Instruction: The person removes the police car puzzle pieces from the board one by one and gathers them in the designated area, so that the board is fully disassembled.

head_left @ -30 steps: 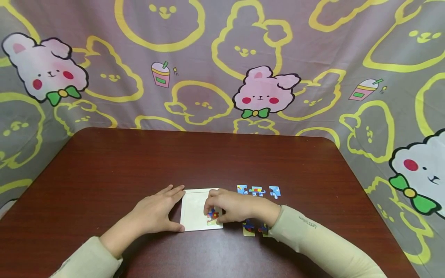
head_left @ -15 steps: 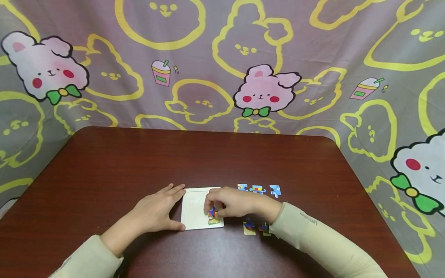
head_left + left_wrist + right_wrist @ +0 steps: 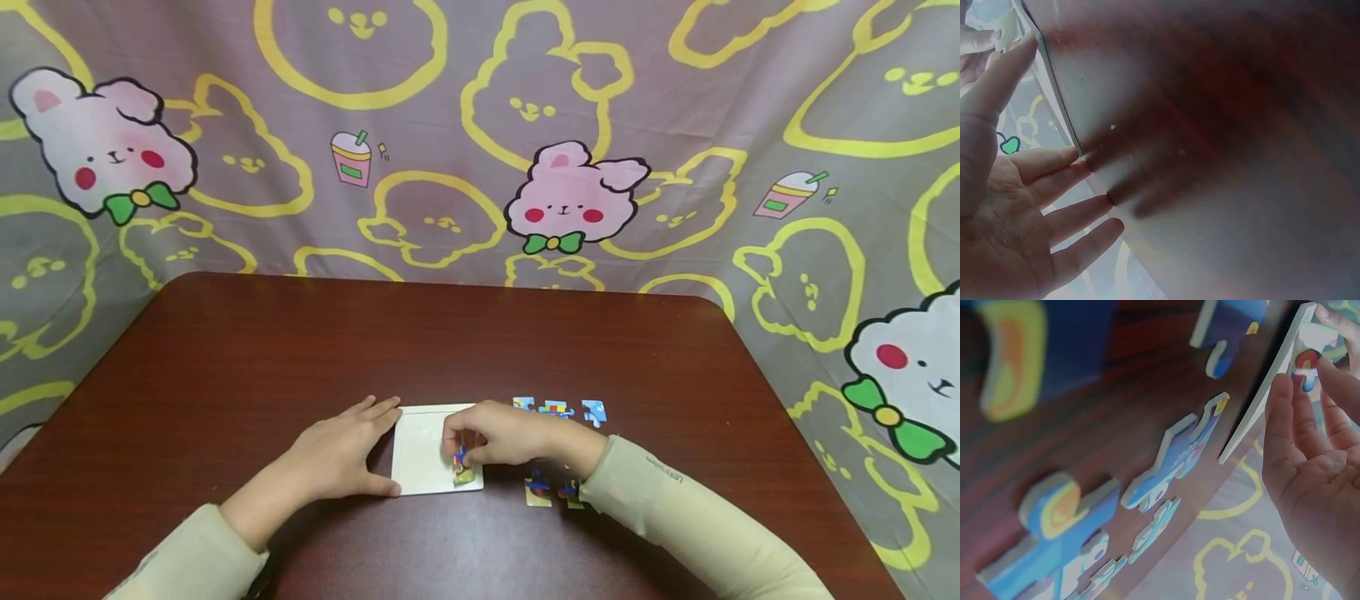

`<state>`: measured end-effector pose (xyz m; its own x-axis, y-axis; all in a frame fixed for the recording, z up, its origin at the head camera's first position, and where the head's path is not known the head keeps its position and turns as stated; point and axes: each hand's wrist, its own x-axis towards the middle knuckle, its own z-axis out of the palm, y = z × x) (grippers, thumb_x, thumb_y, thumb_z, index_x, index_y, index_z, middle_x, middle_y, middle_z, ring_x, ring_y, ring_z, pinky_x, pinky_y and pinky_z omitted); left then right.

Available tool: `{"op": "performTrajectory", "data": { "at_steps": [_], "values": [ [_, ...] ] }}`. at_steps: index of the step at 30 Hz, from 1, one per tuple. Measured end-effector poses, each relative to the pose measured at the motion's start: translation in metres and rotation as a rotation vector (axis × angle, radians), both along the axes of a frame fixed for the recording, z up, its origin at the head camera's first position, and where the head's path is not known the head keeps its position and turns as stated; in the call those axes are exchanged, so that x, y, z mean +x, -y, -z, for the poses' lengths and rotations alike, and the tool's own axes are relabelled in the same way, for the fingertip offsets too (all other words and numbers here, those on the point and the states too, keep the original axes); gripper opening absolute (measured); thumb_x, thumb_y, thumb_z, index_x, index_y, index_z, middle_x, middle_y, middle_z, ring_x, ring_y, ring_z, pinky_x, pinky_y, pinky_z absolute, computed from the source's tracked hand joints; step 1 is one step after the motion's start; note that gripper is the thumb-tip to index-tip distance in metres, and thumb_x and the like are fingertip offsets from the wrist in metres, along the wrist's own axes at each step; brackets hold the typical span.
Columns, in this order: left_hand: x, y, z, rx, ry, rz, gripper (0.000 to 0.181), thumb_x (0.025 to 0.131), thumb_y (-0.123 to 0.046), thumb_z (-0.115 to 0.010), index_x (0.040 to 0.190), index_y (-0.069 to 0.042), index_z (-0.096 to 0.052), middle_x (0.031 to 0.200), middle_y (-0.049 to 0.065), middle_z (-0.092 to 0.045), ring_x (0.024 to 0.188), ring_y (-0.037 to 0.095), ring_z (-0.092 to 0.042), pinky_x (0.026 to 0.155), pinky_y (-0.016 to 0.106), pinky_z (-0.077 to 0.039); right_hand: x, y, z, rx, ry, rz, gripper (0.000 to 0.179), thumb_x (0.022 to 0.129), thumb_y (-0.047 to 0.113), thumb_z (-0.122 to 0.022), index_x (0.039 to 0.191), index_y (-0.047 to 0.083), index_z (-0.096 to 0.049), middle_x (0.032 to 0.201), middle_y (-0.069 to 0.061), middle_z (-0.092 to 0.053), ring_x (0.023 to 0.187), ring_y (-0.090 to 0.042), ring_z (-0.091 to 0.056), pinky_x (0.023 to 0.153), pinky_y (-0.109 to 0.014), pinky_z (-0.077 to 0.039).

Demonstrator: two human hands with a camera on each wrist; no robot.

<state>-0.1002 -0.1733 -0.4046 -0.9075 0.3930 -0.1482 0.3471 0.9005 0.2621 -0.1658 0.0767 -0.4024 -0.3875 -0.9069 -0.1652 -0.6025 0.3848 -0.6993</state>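
Note:
A square white puzzle tray [image 3: 422,454] lies on the table in the head view. My left hand [image 3: 341,450] rests along its left side, fingers extended, with the thumb at the near corner and fingertips at the far one. In the left wrist view, those fingertips [image 3: 1075,152] touch the tray's rim. Over the tray's right part, my right hand [image 3: 502,435] pinches a colourful jigsaw piece [image 3: 463,477], which is tilted up. The right wrist view shows this piece's red and blue print [image 3: 1307,361] between thumb and fingers. My right hand partly hides it.
Right of the tray, several loose jigsaw pieces lie in rows: blue ones [image 3: 593,412] farther back, and darker yellow-edged ones [image 3: 537,489] nearer, some under my right forearm. A patterned curtain [image 3: 442,100] hangs behind the brown table [image 3: 360,342].
The jigsaw piece lay nearly flat on the tray one second ago and is now tipped up in my right hand, slightly farther right. My left hand stays at the tray's edge.

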Motion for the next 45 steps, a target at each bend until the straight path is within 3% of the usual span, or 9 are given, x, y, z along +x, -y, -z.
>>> {"op": "performTrajectory", "data": {
  "at_steps": [7,22,32,38,45],
  "values": [
    [0.0,-0.001,0.0,-0.005,0.003,-0.001,0.1,0.066,-0.056,-0.086,0.144,-0.004,-0.051,0.155,0.01,-0.044,0.143,0.039,-0.041,0.1,0.061,-0.046,0.001,0.0,-0.002,0.013,0.017,0.011,0.011,0.09,0.002,-0.069,0.093,0.01,-0.063,0.086,0.006,-0.064,0.08,0.004,-0.054,0.075,-0.016,-0.049],
    [0.001,0.0,0.002,-0.006,0.006,-0.003,0.101,0.066,-0.056,-0.086,0.144,-0.004,-0.051,0.156,0.01,-0.044,0.143,0.039,-0.041,0.102,0.06,-0.045,0.003,-0.017,-0.007,-0.062,0.098,0.055,0.009,0.091,-0.002,-0.067,0.094,0.006,-0.063,0.092,-0.006,-0.068,0.083,0.001,-0.057,0.078,-0.019,-0.053],
    [0.002,0.0,0.001,-0.001,0.01,-0.002,0.102,0.066,-0.057,-0.085,0.145,-0.004,-0.049,0.157,0.01,-0.043,0.144,0.039,-0.039,0.103,0.059,-0.044,0.005,-0.044,-0.011,-0.047,0.115,0.126,0.013,0.09,-0.001,-0.068,0.092,0.012,-0.063,0.089,0.002,-0.065,0.083,-0.002,-0.058,0.081,-0.022,-0.053],
    [0.001,0.0,0.0,-0.002,0.009,-0.005,0.102,0.066,-0.057,-0.085,0.145,-0.005,-0.05,0.156,0.01,-0.043,0.144,0.039,-0.039,0.104,0.059,-0.044,0.006,-0.065,-0.012,-0.063,0.097,0.152,0.013,0.091,-0.001,-0.066,0.093,0.011,-0.063,0.093,-0.004,-0.067,0.085,-0.003,-0.059,0.081,-0.023,-0.054],
    [0.001,-0.001,0.0,0.0,0.016,-0.005,0.101,0.067,-0.056,-0.086,0.145,-0.004,-0.049,0.157,0.01,-0.042,0.145,0.038,-0.039,0.105,0.058,-0.044,0.01,-0.093,-0.013,-0.083,0.092,0.189,0.009,0.093,0.003,-0.066,0.094,0.012,-0.064,0.09,0.0,-0.066,0.085,-0.005,-0.059,0.08,-0.025,-0.053]
  ]
}}
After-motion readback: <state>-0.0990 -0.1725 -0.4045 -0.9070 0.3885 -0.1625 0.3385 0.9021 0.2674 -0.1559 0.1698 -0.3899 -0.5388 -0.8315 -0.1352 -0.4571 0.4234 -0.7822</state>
